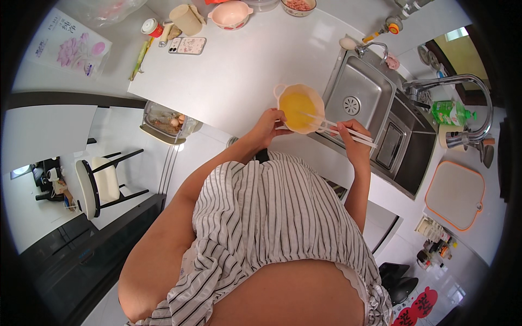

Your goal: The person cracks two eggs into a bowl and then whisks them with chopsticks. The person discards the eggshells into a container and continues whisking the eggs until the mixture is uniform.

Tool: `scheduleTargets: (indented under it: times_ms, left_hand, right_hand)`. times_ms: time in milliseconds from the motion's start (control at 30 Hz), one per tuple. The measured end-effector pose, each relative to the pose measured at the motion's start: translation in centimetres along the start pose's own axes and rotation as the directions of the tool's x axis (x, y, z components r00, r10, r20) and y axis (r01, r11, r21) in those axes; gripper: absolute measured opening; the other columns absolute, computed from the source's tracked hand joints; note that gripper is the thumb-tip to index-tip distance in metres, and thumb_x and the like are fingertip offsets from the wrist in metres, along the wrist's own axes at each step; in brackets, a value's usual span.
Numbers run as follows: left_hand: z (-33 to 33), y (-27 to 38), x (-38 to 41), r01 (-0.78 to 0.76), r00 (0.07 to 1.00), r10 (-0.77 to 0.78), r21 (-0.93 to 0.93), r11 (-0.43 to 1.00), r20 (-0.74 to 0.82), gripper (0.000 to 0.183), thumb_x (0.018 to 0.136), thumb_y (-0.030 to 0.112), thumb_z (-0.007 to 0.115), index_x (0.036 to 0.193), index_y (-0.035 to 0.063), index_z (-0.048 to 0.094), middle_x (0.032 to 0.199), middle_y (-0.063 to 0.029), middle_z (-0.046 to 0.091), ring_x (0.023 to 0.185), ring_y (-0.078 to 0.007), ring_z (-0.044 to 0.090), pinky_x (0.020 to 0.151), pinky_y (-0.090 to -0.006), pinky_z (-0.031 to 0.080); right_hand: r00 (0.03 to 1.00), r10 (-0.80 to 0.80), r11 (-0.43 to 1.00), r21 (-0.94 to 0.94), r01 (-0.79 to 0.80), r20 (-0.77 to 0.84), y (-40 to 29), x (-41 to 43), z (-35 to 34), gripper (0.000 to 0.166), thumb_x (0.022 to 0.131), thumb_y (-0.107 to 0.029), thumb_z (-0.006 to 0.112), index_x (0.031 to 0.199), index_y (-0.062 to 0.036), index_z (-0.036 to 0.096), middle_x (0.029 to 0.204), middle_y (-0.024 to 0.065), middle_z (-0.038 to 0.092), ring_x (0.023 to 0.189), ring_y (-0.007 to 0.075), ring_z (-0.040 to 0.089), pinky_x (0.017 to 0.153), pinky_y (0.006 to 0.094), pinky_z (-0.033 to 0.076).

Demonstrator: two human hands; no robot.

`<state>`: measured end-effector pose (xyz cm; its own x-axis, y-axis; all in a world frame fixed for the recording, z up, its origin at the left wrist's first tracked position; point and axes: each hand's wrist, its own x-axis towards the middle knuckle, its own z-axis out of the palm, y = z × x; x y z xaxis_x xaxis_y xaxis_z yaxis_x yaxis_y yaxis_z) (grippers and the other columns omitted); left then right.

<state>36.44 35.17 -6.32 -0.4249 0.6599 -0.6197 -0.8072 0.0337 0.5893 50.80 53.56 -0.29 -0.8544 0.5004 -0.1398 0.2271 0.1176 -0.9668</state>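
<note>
My left hand [270,127] grips the near left rim of a pale pink bowl [319,102] with small handles, held close to my body over the counter's front edge. Inside the bowl lies yellow liquid that looks like beaten egg [297,108]. A pair of white chopsticks [359,137] is held in my right hand [353,136], their tips down in the liquid. The bowl is just left of the steel sink.
A double steel sink [367,77] with a tall tap [481,81] adjoins the white counter [244,69]. Towards the back stand a pink bowl [231,15], a bowl of minced meat [299,5] and a phone [191,45]. An orange-rimmed cutting board [454,194] lies at right.
</note>
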Motion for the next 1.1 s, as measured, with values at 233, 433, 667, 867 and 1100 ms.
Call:
scheduleTargets:
  times_ms: [233,433,667,867,1100]
  left_hand:
    - [0.2,0.0,0.0,0.003,1.0,-0.003,-0.022,1.0,0.001,0.027,0.072,0.01,0.046,0.096,-0.0018,0.05,0.097,-0.0099,0.053,0.091,-0.0197,0.053,0.083,-0.0367,0.049]
    - [-0.1,-0.3,0.4,0.023,1.0,-0.023,0.019,1.0,0.003,0.034,0.075,0.013,0.046,0.106,-0.0025,0.047,0.106,-0.0127,0.053,0.101,-0.0231,0.052,0.089,-0.0391,0.046]
    - [-0.4,-0.4,1.0,0.027,0.999,-0.028,0.046,0.999,0.029,0.033,0.074,0.012,0.044,0.104,-0.0028,0.046,0.106,-0.0129,0.052,0.1,-0.024,0.052,0.089,-0.0392,0.046]
    - [-0.4,-0.8,0.7,0.055,0.998,-0.055,0.015,0.998,-0.019,0.033,0.074,0.012,0.044,0.102,-0.0032,0.049,0.105,-0.013,0.053,0.1,-0.0244,0.052,0.089,-0.0389,0.046]
    - [-0.8,-1.3,1.2,0.073,0.997,-0.073,-0.006,0.997,-0.017,0.033,0.073,0.012,0.045,0.101,-0.0043,0.05,0.105,-0.0133,0.053,0.098,-0.0245,0.052,0.087,-0.0383,0.046]
  right_hand:
    - [0.999,-0.029,0.999,-0.023,0.03,0.031,0.4,0.0,0.0,0.014,0.086,-0.009,0.058,0.082,0.0037,0.057,0.078,0.0114,0.065,0.07,0.0123,0.063,0.063,0.0226,0.049]
    - [0.999,-0.033,0.999,-0.032,0.033,0.024,0.4,0.1,0.1,0.013,0.086,-0.009,0.058,0.082,0.0035,0.057,0.078,0.0111,0.066,0.07,0.0123,0.063,0.063,0.0225,0.049]
    - [0.997,-0.074,0.996,-0.039,0.074,0.018,1.2,0.1,0.3,0.011,0.085,-0.008,0.058,0.082,0.0025,0.058,0.076,0.0096,0.065,0.069,0.0111,0.062,0.062,0.0223,0.048]
    - [0.998,-0.054,0.997,-0.06,0.056,0.033,1.4,0.2,0.7,0.011,0.084,-0.009,0.059,0.081,0.0015,0.059,0.074,0.0081,0.066,0.064,0.0098,0.06,0.059,0.0218,0.046]
    - [0.998,-0.043,0.995,-0.086,0.046,0.039,1.5,0.0,0.8,0.011,0.084,-0.01,0.058,0.081,0.001,0.059,0.072,0.0067,0.066,0.063,0.0092,0.059,0.058,0.0218,0.045]
